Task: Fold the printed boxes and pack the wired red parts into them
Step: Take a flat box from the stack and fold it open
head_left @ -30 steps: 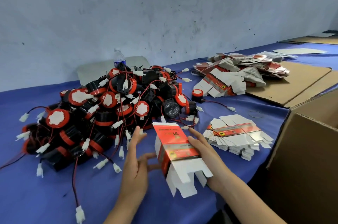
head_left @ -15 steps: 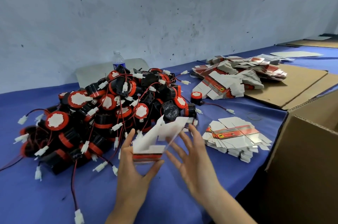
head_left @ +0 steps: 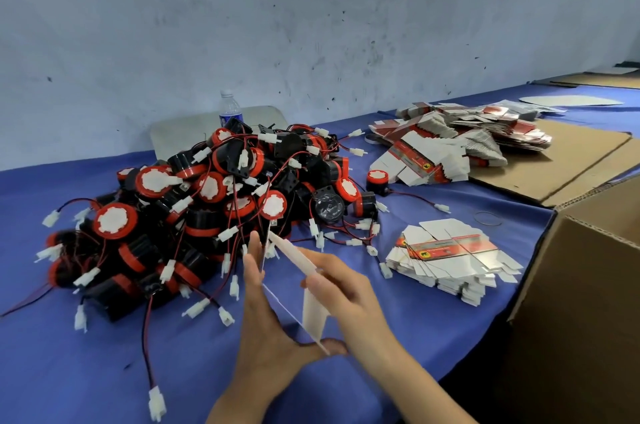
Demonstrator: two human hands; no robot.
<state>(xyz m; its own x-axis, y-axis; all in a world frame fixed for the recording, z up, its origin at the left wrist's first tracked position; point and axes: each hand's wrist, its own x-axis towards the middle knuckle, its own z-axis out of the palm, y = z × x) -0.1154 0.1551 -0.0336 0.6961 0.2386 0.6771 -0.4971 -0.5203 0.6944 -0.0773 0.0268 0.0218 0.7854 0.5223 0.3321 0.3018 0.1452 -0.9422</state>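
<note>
Head view, printed box [head_left: 313, 314] edge-on, left hand [head_left: 266, 330] gripping it, right hand [head_left: 349, 299] fingers [head_left: 313, 281] pinching its top

Head-worn view, seemingly close over table [head_left: 104, 371]

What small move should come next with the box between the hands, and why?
Probably squeeze the box open into a sleeve and tuck in its lower flaps. Held between the left hand and right hand, it looks nearly flat and edge-on, a white flap hangs loose, and nothing from the pile of red parts is in it yet.
</note>
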